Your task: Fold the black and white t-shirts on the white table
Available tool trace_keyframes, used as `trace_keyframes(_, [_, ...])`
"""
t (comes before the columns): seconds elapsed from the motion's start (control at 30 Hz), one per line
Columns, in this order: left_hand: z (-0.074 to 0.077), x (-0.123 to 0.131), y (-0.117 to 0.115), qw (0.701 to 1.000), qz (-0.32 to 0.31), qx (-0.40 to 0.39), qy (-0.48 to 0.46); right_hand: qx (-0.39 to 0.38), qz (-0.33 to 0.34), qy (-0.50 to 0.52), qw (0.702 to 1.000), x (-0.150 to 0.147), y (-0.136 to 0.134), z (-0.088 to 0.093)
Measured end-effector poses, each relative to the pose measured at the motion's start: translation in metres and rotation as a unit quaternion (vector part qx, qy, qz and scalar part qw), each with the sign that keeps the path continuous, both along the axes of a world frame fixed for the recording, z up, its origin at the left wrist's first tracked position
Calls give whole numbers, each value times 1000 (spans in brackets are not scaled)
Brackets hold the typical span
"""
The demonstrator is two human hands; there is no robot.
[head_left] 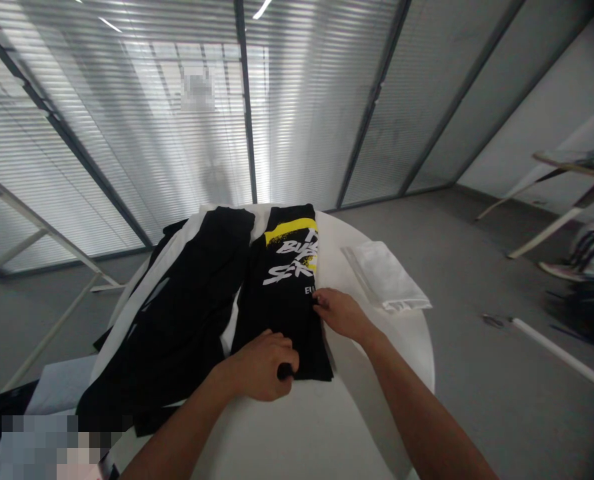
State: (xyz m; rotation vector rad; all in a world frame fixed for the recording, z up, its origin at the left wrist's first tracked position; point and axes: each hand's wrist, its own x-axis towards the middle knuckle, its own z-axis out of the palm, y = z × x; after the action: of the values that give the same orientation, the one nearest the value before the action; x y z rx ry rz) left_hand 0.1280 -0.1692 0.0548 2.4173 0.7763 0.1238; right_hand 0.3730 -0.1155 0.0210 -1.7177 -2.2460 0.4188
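Observation:
A black T-shirt [271,307], folded into a long narrow strip, lies on the round white table [317,427]. It carries a yellow band and white lettering, part of which is folded out of sight. My left hand [264,367] is closed at its near end, with a bunch of black cloth showing in the fist. On the right edge, just below the lettering, my right hand [344,313] pinches the cloth between thumb and fingers. Left of the shirt is a heap of black garments [187,293] with white cloth [147,293] along its side.
A clear plastic bag [387,277] with a whitish look lies flat at the table's right. White metal rails [47,230] stand to the left. On the floor at right is a white pole [561,353], with another table [571,167] behind. A glass wall with blinds runs along the back.

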Motion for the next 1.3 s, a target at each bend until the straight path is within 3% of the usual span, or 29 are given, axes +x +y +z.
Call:
trace_keyframes(0.17, [2,-5,2,1000,-2,-25,-4,-38,53,44,997,1,-6,4])
trace_keyframes(0.43, [-2,-7,6,999,-14,-49,3,-89,64,70,992,5,-7,11])
trace_keyframes(0.53, [4,-10,8,999,-12,-50,-14,-44,52,63,996,3,-6,13])
trace_keyframes(0.67, [12,-13,10,999,39,-11,-23,16,52,47,997,-3,-5,14])
trace_keyframes(0.77, [12,-12,9,998,56,-5,9,-1,66,33,997,-4,-6,13])
trace_keyframes(0.93, [7,-10,5,998,31,0,49,-32,85,83,992,0,-7,17])
trace_keyframes(1.0, [7,-10,3,998,18,2,57,-18,76,81,994,2,-6,17])
trace_keyframes(1.13, [2,-2,-3,998,21,29,42,45,-3,41,998,5,-1,10])
trace_keyframes(1.3, [-13,21,-16,995,12,93,24,27,-13,7,1000,7,6,-1])
